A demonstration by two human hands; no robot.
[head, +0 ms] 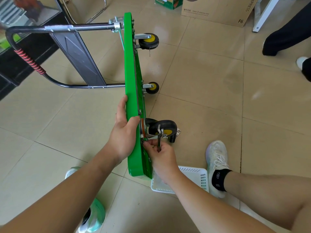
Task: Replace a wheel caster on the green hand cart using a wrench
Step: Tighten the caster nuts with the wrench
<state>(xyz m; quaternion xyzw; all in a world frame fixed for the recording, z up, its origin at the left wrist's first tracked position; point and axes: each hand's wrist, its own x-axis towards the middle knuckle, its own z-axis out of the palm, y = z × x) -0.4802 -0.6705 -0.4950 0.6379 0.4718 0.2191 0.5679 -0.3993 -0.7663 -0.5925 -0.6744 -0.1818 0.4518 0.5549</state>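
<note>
The green hand cart (130,64) is standing on its long edge on the tiled floor (210,81), deck upright, underside facing toward the right grip. The left grip (124,132) is clamping the deck's upper rim, palm on the top face, thumb hooking over the edge. Just beside that thumb, the caster (163,127) is projecting from the underside. The right grip (161,153), touching distance below the caster, is closing around the wrench (161,137), with fingertips pressing at the mounting plate against the deck. The wrench is standing nearly upright across the caster bracket; whether its head is seating on a nut cannot be told. Beyond both grips, two smaller casters (149,41) are hanging clear of the floor, and the black handle (25,29) is reaching out on the left grip's side. Behind the right wrist, a white basket (193,174) is sitting just beside the deck's near corner. Bare floor is lying open to the outside of the right grip.
</note>
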